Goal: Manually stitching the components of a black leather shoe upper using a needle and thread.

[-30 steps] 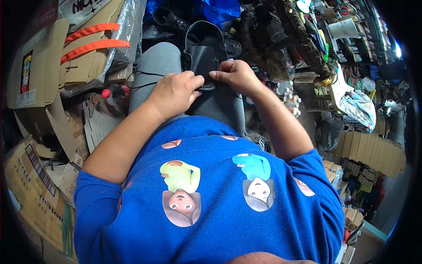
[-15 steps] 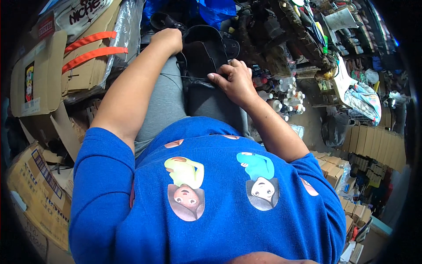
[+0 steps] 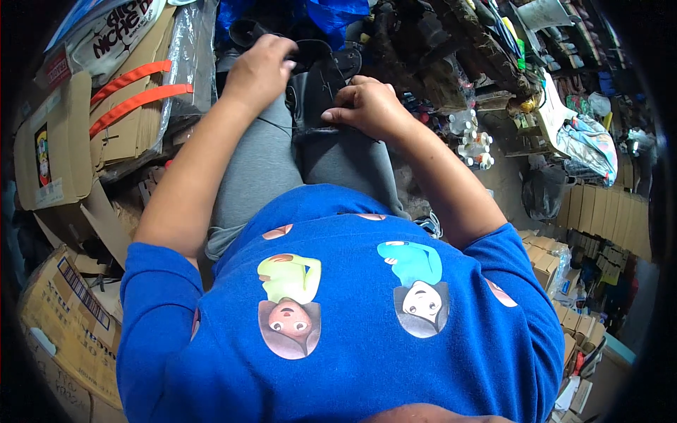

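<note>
A black leather shoe (image 3: 314, 95) lies across my thighs, its loose flaps spread toward the far side. My right hand (image 3: 370, 106) is closed on its right side, with thumb and fingers bent over the leather. Beyond my left knee, my left hand (image 3: 261, 70) is raised at the shoe's far left, thumb and forefinger apart; nothing shows between them. A thin dark thread (image 3: 276, 125) runs across my grey trouser leg to the near edge of the shoe. The underside of the shoe and some fingertips are hidden.
Flattened cardboard (image 3: 134, 106) with orange straps leans at my left, above a large carton (image 3: 70, 317). White-capped bottles (image 3: 474, 141) stand right of my knees. A blue plastic bag (image 3: 338, 17) and another dark shoe (image 3: 247, 32) lie ahead. Small boxes (image 3: 550, 264) are stacked at right.
My left hand has gone from a fist to parted fingers and shifted slightly left and nearer. My right hand has moved a little farther left over the shoe, whose flaps have shifted.
</note>
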Demonstrator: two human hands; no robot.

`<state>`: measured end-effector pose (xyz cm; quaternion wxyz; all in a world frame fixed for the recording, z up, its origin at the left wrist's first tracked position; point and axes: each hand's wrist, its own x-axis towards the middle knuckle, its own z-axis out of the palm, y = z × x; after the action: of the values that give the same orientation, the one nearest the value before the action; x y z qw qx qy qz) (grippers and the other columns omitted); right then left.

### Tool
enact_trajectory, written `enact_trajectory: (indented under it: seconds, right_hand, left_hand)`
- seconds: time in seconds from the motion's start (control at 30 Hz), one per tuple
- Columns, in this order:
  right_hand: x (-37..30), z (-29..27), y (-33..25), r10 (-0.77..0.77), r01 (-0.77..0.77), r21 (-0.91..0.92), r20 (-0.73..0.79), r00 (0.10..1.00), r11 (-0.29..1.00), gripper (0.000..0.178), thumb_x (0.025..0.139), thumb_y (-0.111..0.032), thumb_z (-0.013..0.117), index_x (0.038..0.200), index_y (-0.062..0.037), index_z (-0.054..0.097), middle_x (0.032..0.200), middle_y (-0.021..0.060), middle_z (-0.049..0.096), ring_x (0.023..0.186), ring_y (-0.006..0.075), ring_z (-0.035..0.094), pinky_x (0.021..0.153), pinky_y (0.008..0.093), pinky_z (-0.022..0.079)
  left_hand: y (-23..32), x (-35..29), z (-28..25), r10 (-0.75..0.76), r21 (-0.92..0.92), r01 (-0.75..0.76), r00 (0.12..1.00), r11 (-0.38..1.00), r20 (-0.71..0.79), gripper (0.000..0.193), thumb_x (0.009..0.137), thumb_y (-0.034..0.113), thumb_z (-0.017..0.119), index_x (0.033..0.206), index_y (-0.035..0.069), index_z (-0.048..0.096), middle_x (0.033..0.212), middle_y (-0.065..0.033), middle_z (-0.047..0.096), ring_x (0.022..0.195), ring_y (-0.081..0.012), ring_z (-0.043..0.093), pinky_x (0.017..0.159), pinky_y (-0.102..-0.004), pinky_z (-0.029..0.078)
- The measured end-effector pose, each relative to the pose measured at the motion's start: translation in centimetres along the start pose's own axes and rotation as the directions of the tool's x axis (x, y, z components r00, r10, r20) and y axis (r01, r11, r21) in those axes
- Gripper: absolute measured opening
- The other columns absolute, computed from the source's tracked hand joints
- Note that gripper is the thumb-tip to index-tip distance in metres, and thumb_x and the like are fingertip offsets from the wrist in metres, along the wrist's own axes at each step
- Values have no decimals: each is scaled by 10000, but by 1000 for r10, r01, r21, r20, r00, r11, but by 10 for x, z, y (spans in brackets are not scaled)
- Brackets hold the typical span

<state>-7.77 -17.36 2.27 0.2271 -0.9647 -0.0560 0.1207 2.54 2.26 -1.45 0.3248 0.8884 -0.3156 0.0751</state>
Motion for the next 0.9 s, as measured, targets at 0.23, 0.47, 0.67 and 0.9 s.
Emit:
enact_trajectory:
  seconds: [0.23, 0.47, 0.67, 0.9]
  right_hand:
    - [-28, -2, -14, -144, 92, -191, -284, 948, 977, 289, 767, -395, 689, 750, -109, 651, 800, 73, 613, 864, 255, 594, 790, 415, 382]
    - [-35, -8, 0, -46, -1, 293, 155, 987, 956, 259, 839, -233, 611, 762, 14, 601, 644, 195, 548, 544, 280, 509, 546, 400, 420]
    - [-57, -4, 3, -14, -12, 386, 65, 998, 923, 289, 842, -189, 608, 689, 34, 504, 611, 157, 459, 566, 202, 459, 555, 368, 397]
    - [-70, -3, -2, 1, 8, 449, -19, 1000, 894, 314, 857, -175, 616, 662, 19, 465, 598, 98, 401, 581, 150, 399, 542, 339, 363]
  left_hand:
    - [35, -13, 0, 278, -413, -126, 901, 902, 332, 215, 757, 139, 677, 957, 71, 635, 1028, -82, 565, 955, -272, 588, 844, -357, 475]
    - [26, -5, 21, 292, -493, -49, 854, 869, 431, 236, 730, 249, 719, 880, 88, 633, 1023, -72, 536, 958, -230, 572, 852, -342, 468]
    - [26, -2, 26, 291, -512, -29, 850, 858, 439, 262, 717, 291, 736, 861, 94, 640, 1022, -77, 536, 987, -233, 555, 850, -334, 458]
    - [30, 3, 17, 284, -506, 6, 821, 862, 494, 234, 716, 223, 748, 842, 66, 628, 994, -85, 518, 974, -230, 531, 869, -327, 430]
